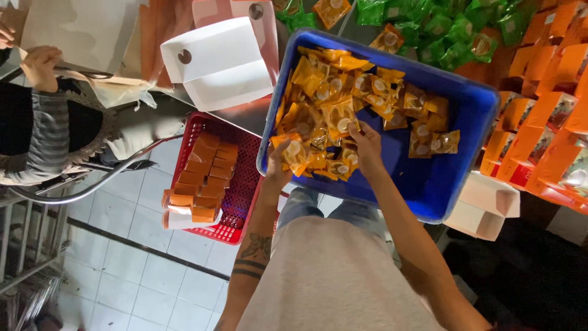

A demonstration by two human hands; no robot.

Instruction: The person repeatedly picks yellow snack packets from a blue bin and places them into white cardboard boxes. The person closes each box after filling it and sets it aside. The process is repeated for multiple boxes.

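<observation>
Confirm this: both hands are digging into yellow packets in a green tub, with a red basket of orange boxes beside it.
Not quite. The tub is blue, not green, as the head view shows. Both hands, left and right, are in the yellow packets; the red basket of orange boxes sits beside it.

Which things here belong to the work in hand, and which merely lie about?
In hand: left hand, right hand, yellow-orange foil sachets, blue plastic tub.

Lying about: red plastic basket of orange cartons, white folded card box, green sachets.
</observation>
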